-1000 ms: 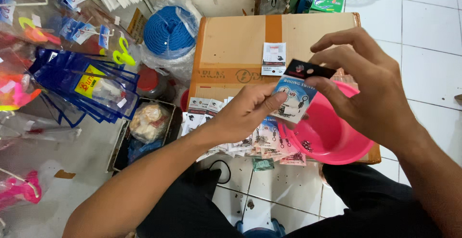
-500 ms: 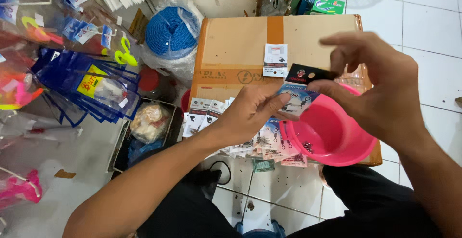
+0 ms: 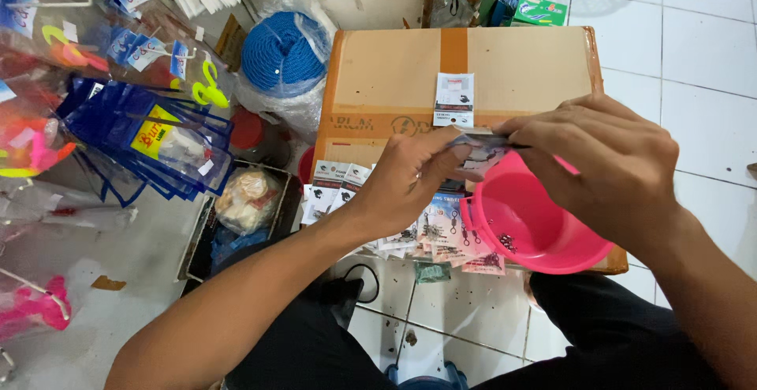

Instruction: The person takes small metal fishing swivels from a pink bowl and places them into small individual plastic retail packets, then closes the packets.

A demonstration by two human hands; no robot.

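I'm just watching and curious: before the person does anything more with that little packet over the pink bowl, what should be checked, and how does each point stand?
1. Packet held by both hands: ok. The left hand and right hand both pinch the small packet.
2. Packet over the pink bowl: ok, it sits above the bowl's near rim.
3. Packet already open: cannot tell, the fingers hide its top.
4. Bowl steady on the cardboard box: not ok, it overhangs the box's front edge.
5. Bowl has room: ok, only a few small dark pieces lie in it.
6. More packets at hand: ok, a pile of packets lies under the left hand.
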